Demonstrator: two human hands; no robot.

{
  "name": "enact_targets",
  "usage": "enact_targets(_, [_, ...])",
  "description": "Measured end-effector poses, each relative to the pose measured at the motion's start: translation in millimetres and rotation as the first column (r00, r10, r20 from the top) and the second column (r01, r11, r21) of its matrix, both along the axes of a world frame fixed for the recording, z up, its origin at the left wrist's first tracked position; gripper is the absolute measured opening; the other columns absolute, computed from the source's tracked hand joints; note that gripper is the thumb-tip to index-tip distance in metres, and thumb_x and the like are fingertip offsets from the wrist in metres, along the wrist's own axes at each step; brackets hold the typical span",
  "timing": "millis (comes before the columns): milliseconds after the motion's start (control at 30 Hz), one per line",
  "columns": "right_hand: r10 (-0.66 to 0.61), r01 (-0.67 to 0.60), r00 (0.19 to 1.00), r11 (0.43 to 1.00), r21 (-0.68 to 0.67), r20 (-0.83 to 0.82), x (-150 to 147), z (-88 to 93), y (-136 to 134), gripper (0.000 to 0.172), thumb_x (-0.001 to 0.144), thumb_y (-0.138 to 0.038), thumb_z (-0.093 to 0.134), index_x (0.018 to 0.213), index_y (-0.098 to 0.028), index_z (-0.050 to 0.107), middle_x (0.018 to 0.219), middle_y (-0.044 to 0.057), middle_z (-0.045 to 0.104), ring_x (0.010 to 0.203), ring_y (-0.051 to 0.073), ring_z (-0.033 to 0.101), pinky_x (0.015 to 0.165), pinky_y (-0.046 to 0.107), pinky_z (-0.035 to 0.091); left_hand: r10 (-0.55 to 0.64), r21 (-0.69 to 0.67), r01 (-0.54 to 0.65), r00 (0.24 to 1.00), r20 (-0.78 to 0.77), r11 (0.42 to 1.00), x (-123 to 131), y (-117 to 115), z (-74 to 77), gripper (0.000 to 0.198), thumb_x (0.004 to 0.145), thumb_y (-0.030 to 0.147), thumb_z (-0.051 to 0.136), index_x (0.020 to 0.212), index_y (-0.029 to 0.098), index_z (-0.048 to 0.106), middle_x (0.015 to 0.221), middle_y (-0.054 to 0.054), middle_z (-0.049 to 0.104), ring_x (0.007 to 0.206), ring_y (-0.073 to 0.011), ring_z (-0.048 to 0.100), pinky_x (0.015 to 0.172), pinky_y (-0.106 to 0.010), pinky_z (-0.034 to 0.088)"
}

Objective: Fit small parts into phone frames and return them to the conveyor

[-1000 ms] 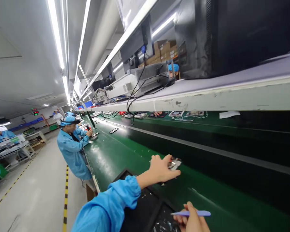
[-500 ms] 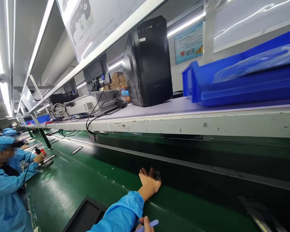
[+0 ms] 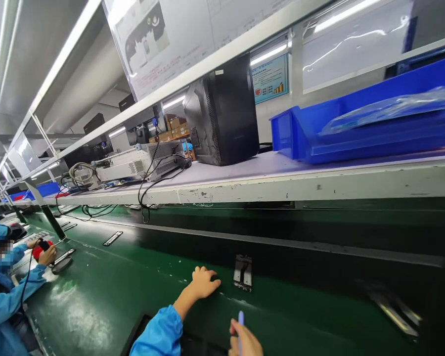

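My left hand is just above or on the green bench, fingers loosely bent, thumb apart, and nothing visible in it. Right of it lies a flat dark device part with two pale grey panels, at the edge of the black strip; the hand is apart from it. At the bottom, my right hand is closed round a slim lilac pen-like tool, which points up. Its exact kind does not show. Under my left forearm a black tray is partly hidden.
A shelf edge crosses above the bench, carrying a black computer tower and a blue bin. Blurred slim parts lie at right, another narrow part farther left. A co-worker's hand is at far left.
My left hand has drawn back to the left from the dark device part, uncovering it. My right hand shows more, and its lilac tool has turned from sideways to upright. The view has shifted.
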State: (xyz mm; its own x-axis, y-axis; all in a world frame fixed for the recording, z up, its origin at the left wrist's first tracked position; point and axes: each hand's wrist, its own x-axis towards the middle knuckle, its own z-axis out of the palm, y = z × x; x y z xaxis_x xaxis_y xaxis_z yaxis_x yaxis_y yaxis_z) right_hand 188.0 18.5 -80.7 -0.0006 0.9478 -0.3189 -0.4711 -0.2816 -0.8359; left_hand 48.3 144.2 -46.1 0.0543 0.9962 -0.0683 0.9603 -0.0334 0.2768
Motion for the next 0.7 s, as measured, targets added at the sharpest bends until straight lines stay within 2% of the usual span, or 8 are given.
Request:
enact_targets(67, [-0.076,0.075,0.996,0.997,0.027,0.038,10,2.4,13,0.061,0.056,-0.081,0.068,0.067,-0.025,0.045,0.041,-0.013,0.025,0.031,0.008,0.026,0.034,0.021,0.018,0.021,0.017,-0.020,0.999,-0.025,1.000,-37,-23,-3.1,0.036,0.099,0.042,0.062,0.125,0.017,0.061,0.129,-0.010,0.060,0.118,-0.0262,0.060,0.102,-0.050,0.051])
enact_targets(133, [-0.204,0.196,0.973,0.977,0.079,0.106,27,4.3,26,0.059,0.059,-0.078,0.068,0.073,-0.024,0.050,0.045,-0.011,0.031,0.038,0.009,0.032,0.039,0.022,0.023,0.031,0.039,-0.030,0.999,-0.030,0.999,-69,-39,-8.0,0.034,0.100,0.041,0.062,0.124,0.017,0.062,0.129,-0.010,0.061,0.118,-0.0258,0.060,0.102,-0.050,0.051])
enact_targets(233, [-0.349,0.329,0.900,0.937,0.119,0.262,56,6.6,40,0.044,0.069,-0.065,0.071,0.078,-0.023,0.058,0.052,-0.005,0.048,0.050,0.015,0.047,0.048,0.026,0.031,0.018,0.067,-0.017,1.000,-0.010,0.998,-103,-45,-16.7,0.034,0.099,0.039,0.063,0.125,0.017,0.061,0.132,-0.010,0.060,0.119,-0.0262,0.059,0.103,-0.050,0.051])
enact_targets(300, [-0.382,0.362,0.856,0.924,0.123,0.349,71,6.7,47,0.034,0.074,-0.056,0.070,0.075,-0.023,0.060,0.052,-0.003,0.051,0.052,0.017,0.048,0.051,0.028,0.031,0.023,0.080,-0.023,1.000,0.004,0.996,-117,-41,-22.3,0.035,0.099,0.039,0.063,0.126,0.018,0.061,0.134,-0.010,0.058,0.120,-0.0266,0.059,0.103,-0.050,0.051])
enact_targets(400, [-0.389,0.387,0.833,0.918,0.088,0.393,82,0.9,57,0.027,0.079,-0.046,0.070,0.072,-0.022,0.060,0.052,-0.003,0.051,0.050,0.015,0.047,0.049,0.028,0.030,0.051,0.096,-0.052,0.999,0.017,0.994,-129,-34,-29.6,0.036,0.099,0.039,0.063,0.127,0.017,0.060,0.133,-0.011,0.059,0.120,-0.0267,0.059,0.102,-0.050,0.051])
enact_targets(533, [-0.359,0.388,0.872,0.921,-0.023,0.333,83,-14.1,69,0.031,0.096,-0.042,0.060,0.076,-0.019,0.054,0.051,-0.011,0.033,0.041,0.007,0.032,0.041,0.022,0.024,0.092,0.126,-0.094,0.995,0.024,0.988,-137,-28,-35.7,0.035,0.099,0.038,0.063,0.126,0.017,0.061,0.132,-0.010,0.059,0.120,-0.0268,0.059,0.102,-0.050,0.051])
enact_targets(633, [-0.243,0.287,0.936,0.945,-0.154,0.254,86,-19.2,77,0.034,0.101,-0.039,0.058,0.076,-0.017,0.051,0.054,-0.012,0.030,0.039,0.003,0.023,0.037,0.017,0.019,0.144,0.152,-0.146,0.989,0.026,0.978,-142,-25,-36.7,0.034,0.098,0.038,0.064,0.124,0.017,0.061,0.131,-0.010,0.059,0.120,-0.0270,0.059,0.102,-0.051,0.050])
enact_targets(700, [-0.142,0.181,0.974,0.957,-0.229,0.176,92,-15.9,83,0.037,0.101,-0.038,0.059,0.072,-0.017,0.049,0.054,-0.013,0.028,0.038,0.002,0.020,0.034,0.016,0.017,0.186,0.181,-0.190,0.982,0.035,0.965,-146,-23,-35.8,0.034,0.098,0.038,0.064,0.124,0.017,0.062,0.132,-0.010,0.059,0.123,-0.0277,0.057,0.104,-0.052,0.049])
